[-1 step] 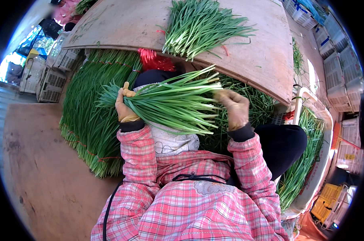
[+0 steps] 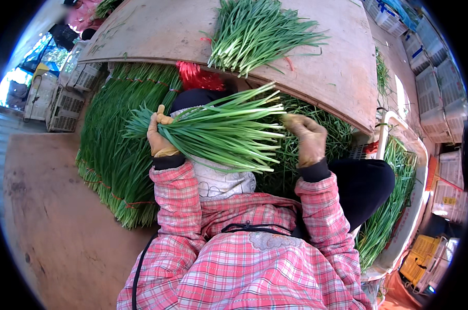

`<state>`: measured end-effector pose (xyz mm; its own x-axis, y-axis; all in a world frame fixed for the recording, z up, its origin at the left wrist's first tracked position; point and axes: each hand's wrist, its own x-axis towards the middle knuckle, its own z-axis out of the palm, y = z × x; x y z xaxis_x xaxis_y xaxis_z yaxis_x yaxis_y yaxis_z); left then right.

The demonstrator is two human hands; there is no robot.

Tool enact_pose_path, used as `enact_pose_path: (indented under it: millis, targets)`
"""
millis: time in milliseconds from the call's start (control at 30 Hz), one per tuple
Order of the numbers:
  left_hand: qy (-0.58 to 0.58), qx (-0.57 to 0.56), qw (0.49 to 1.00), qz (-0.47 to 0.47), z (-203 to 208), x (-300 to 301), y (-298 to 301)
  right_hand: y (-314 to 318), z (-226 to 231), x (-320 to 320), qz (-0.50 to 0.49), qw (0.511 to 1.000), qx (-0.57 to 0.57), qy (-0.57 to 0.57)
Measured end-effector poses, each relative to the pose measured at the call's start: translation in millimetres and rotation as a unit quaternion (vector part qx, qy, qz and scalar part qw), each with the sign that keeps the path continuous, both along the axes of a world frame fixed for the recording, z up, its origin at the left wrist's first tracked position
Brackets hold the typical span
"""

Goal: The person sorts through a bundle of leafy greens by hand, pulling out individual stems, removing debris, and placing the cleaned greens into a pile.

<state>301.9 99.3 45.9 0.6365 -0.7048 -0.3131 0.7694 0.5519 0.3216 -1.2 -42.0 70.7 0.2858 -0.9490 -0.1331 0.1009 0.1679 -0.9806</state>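
My left hand (image 2: 159, 135), in what looks like a thin yellowish glove, is closed around a bunch of garlic chives (image 2: 223, 132). The bunch lies sideways above my lap, green leaf ends to the left and pale cut ends fanned out to the right. Just off those pale ends is my right hand (image 2: 307, 135), its fingers curled and pressed together. Its fingertips are slightly blurred, and whatever they pinch is too small to name. Beneath and left of my left hand, tied bundles of chives (image 2: 125, 134) are packed in a thick stack.
Ahead is a wooden board (image 2: 327, 77) bearing a loose pile of chives (image 2: 259, 36). Red ties (image 2: 199, 77) hang at its near edge. Loose greens (image 2: 316, 116) lie under it. A white basket (image 2: 422, 170) of chives stands at my right, with stacked crates (image 2: 435, 98) beyond.
My right hand has drawn a little to the right, away from the pale ends of the chives. My left hand and the bunch stay almost where they were.
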Motion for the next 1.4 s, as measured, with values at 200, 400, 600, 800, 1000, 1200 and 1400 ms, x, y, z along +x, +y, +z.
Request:
enact_pose_path:
  millis: [200,400,600,800,1000,1200,1400]
  targets:
    - [-0.014,-0.022,1.0,-0.017,-7,4,5,-20,-32,-71,0.051,0.918,-0.155,0.361]
    - [-0.035,-0.001,0.999,-0.007,-4,6,2,-5,3,-1,0.125,0.969,-0.205,0.053]
    - [-0.087,-0.051,0.993,-0.065,-11,7,7,20,-9,-7,0.088,0.982,-0.147,0.082]
    - [-0.116,-0.066,0.988,-0.078,-5,3,2,-3,-7,-35,0.05,0.983,-0.129,0.122]
    - [-0.122,-0.074,0.987,-0.079,0,-2,1,-5,8,11,0.189,0.982,0.008,0.004]
    - [-0.128,-0.027,0.99,-0.05,-1,-3,1,7,-2,4,0.059,0.998,0.001,0.007]
    - [-0.129,-0.029,0.99,-0.055,4,-10,-1,-15,-28,-62,-0.028,0.986,-0.047,0.158]
